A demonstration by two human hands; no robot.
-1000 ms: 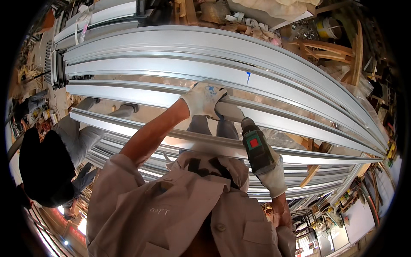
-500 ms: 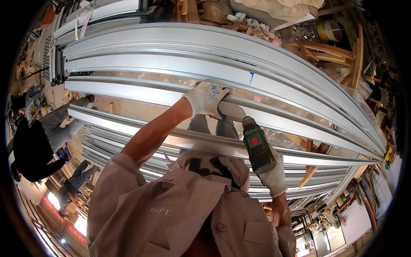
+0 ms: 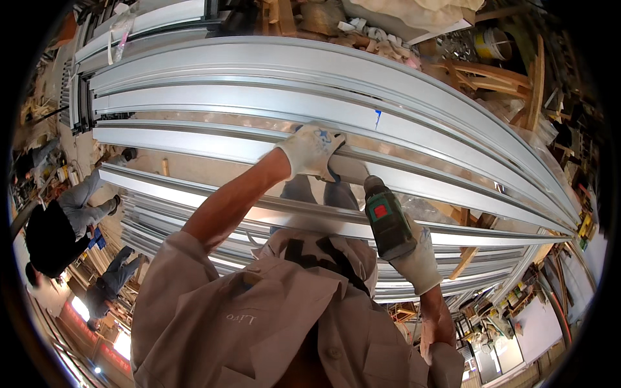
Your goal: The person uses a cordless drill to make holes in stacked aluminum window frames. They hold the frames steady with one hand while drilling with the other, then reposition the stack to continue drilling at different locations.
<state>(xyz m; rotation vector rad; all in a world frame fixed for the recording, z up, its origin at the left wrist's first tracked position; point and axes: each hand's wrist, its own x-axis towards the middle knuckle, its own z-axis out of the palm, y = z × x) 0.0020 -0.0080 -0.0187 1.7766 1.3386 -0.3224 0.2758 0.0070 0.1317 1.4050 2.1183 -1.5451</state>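
My left hand (image 3: pixel 312 152), in a white work glove with a blue mark, is closed over the edge of a long silver metal profile (image 3: pixel 194 140). In my right hand (image 3: pixel 419 266), also gloved in white, is a dark green cordless drill (image 3: pixel 390 226) with a red patch. The drill's nose points away from me at this same profile, just right of my left hand. Whether the bit touches the metal I cannot tell. Nearer to me, another silver profile (image 3: pixel 152 185) runs across below the drill.
Wide silver profiles (image 3: pixel 259 58) lie beyond my hands, one with a blue mark. More profiles (image 3: pixel 149 223) are stacked on the near side. Two other people, one in a black top (image 3: pixel 55 239), are at the left. Timber pieces (image 3: pixel 495 77) and a bucket (image 3: pixel 491 45) are at the far right.
The drill has shifted slightly left, and my right wrist and forearm have swung a little to the right. My left hand stays in place. The person in black has changed leg position.
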